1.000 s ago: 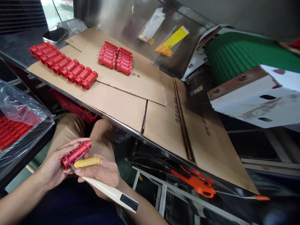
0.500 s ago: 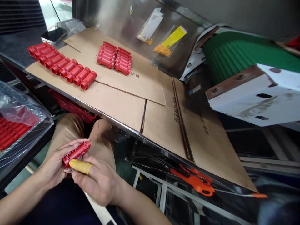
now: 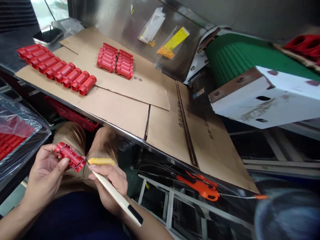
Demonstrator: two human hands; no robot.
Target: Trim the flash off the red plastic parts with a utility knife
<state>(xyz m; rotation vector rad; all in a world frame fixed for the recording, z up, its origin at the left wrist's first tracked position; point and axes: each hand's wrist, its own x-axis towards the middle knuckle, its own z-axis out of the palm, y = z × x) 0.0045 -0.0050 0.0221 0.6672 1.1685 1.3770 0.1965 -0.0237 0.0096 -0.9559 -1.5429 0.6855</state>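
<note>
My left hand [image 3: 46, 173] grips a red plastic tubular part [image 3: 70, 155] above my lap, thumb on its near side and fingers round its far end. Dark outlined edges and cut-outs show on the part's upper face. In my right hand [image 3: 110, 181] is a slim white-handled tool [image 3: 113, 191] with a black band near its rear end. Its thin dark tip is at the right end of the red part; whether it touches cannot be made out. A yellow finger cot [image 3: 101, 161] covers my right index finger.
Red tubular parts [image 3: 53, 66] stand in a row on the cardboard-covered table [image 3: 120, 110], with two stacked groups [image 3: 115, 61] behind. A plastic-lined bin [image 3: 15, 146] of red parts is at left. Orange-handled cutters [image 3: 200, 186] hang below the edge; a green-and-white fixture [image 3: 250, 76] stands right.
The red part has turned so its right end now points down toward my right hand. My right hand has drawn back to the right, showing the tool's length. The view has shifted slightly.
</note>
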